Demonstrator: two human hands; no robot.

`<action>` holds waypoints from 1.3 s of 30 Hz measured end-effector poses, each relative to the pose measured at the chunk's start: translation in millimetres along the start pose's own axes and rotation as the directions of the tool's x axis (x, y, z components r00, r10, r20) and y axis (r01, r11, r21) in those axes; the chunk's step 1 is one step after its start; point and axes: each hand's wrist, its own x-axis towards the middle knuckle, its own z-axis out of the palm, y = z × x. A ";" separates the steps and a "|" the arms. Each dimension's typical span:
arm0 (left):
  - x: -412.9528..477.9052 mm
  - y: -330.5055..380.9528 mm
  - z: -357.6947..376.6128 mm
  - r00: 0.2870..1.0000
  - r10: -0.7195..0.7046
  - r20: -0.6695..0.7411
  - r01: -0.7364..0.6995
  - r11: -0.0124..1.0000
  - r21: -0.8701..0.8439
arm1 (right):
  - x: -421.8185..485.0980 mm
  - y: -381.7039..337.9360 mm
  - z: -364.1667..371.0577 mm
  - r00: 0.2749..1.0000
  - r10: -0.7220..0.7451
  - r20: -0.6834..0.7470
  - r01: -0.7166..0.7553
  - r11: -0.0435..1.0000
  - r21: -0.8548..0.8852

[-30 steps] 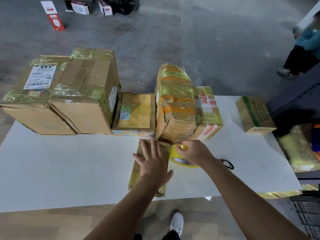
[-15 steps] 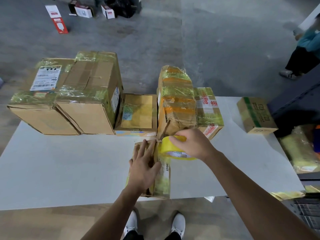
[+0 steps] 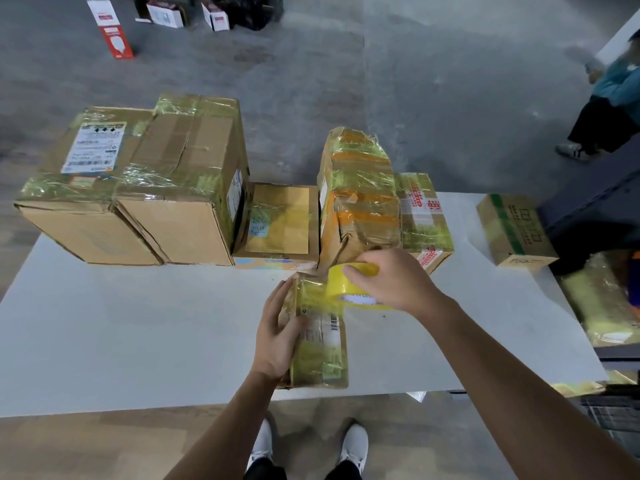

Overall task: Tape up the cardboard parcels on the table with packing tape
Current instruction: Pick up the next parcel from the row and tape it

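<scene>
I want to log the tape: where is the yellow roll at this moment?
In the head view the roll sits right of centre, gripped by the right hand, at the far end of the small parcel that the left hand holds.

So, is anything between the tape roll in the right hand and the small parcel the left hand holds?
Nothing visible. The yellow tape roll, gripped by the right hand, sits against the far end of the small parcel. The left hand holds that parcel's left side. A tall wrapped parcel stands just behind.
</scene>
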 end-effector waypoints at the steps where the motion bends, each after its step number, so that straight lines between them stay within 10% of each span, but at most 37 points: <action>1: 0.1 -1.5 -2.9 1.000 -0.013 0.007 0.013 1.000 0.001 | 1.7 -3.8 -1.2 1.000 -0.022 0.012 0.022 1.000 0.019; 10: 16.3 19.3 -11.0 0.964 0.098 0.247 -0.214 0.840 0.499 | 6.3 -45.7 5.6 0.998 -0.060 -0.013 0.058 0.992 -0.110; 35: 21.7 7.3 -14.0 0.978 0.066 0.200 -0.145 0.900 0.411 | 6.5 -11.8 22.5 0.973 0.166 0.162 -0.093 0.918 -0.385; 39: 23.3 13.0 -17.8 0.965 0.040 0.258 -0.217 0.669 0.711 | 10.2 -14.3 30.2 0.971 0.158 0.180 -0.072 0.909 -0.410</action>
